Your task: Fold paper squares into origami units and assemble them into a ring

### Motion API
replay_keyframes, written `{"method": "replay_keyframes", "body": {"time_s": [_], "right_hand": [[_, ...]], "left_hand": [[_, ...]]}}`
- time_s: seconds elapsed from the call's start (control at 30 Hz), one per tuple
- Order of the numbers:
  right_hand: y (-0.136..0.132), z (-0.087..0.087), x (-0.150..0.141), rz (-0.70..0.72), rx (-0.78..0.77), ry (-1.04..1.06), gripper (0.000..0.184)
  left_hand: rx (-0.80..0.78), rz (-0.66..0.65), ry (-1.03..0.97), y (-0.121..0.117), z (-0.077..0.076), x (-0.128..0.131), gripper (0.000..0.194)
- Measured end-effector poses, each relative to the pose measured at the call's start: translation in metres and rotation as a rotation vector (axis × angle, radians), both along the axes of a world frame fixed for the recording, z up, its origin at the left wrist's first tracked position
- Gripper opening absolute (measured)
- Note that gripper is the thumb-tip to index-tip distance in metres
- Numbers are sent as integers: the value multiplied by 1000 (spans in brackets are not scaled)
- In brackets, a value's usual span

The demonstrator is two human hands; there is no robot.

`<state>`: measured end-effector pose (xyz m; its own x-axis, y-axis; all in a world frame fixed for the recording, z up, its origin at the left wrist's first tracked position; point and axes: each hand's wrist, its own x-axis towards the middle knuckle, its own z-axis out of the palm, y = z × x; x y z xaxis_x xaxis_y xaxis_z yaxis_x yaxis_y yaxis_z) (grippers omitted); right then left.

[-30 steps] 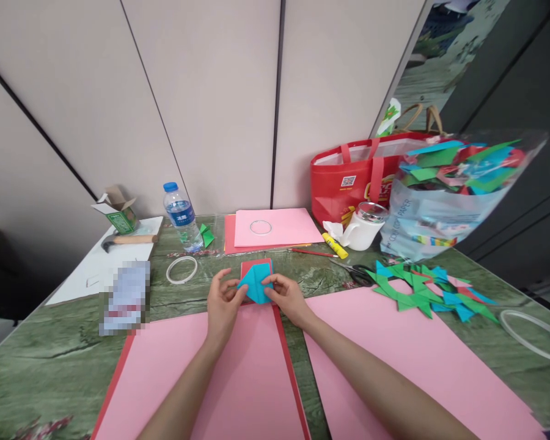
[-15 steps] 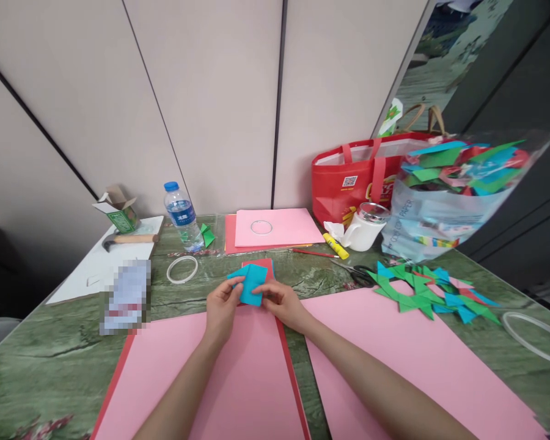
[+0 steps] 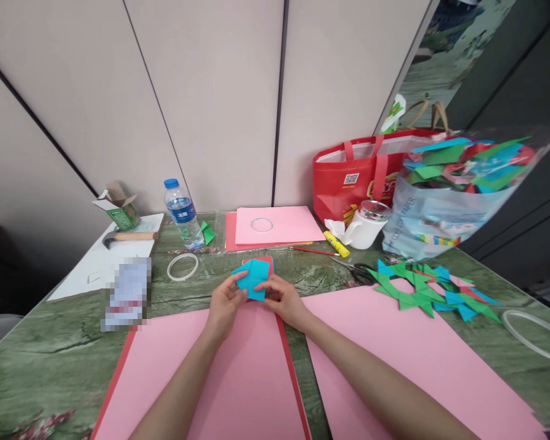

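Note:
A folded piece of blue paper [image 3: 253,278] is held between both hands, above the far edge of a pink paper sheet [image 3: 238,373]. My left hand [image 3: 226,304] pinches it at its left side, thumb in front. At its lower right, the fingers of my right hand [image 3: 283,299] are closed on it. A small stack of coloured paper with a red top [image 3: 270,263] lies just behind, partly hidden by the blue piece. Fingertips behind the paper are out of sight.
Folded green and blue paper pieces [image 3: 412,290] lie at right beside scissors [image 3: 360,272]. Behind stand a white mug [image 3: 365,227], a red bag [image 3: 334,186] and a plastic bag of folded paper [image 3: 440,214]. At left are a water bottle [image 3: 183,214], hammer [image 3: 131,236] and white ring [image 3: 182,267].
The blue paper has shifted slightly to the right and turned a little in my fingers. Both hands keep hold of it.

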<state>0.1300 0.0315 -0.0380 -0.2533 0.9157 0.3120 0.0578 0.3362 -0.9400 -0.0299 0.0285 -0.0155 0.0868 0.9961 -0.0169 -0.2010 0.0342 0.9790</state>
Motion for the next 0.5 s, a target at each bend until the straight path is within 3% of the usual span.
{"method": "replay_keyframes", "body": {"time_s": [0.2, 0.5], "right_hand": [[2, 3, 2, -113, 25, -25, 8], [2, 1, -1, -180, -137, 161, 24]], "left_hand": [[46, -34, 85, -2, 2, 2, 45], [67, -31, 105, -7, 6, 11, 35]]}}
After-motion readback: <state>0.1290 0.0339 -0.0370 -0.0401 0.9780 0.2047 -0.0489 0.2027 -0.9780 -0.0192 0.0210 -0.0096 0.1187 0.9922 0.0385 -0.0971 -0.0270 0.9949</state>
